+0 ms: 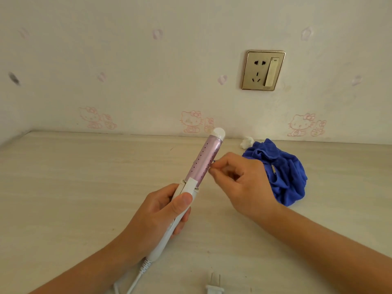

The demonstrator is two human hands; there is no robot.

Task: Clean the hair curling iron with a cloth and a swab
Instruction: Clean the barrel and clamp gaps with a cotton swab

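My left hand grips the white handle of the curling iron, holding it tilted up and away over the table. Its barrel is pink with rows of small dark holes and ends in a white cap. My right hand is pinched shut just right of the barrel, with a thin swab between thumb and forefinger, its tip touching the barrel's right side. Most of the swab is hidden in the fingers. A crumpled blue cloth lies on the table behind my right hand.
The iron's white cord and unplugged plug lie at the table's near edge. A small white crumpled piece sits by the wall left of the cloth. A gold wall socket is above on the papered wall.
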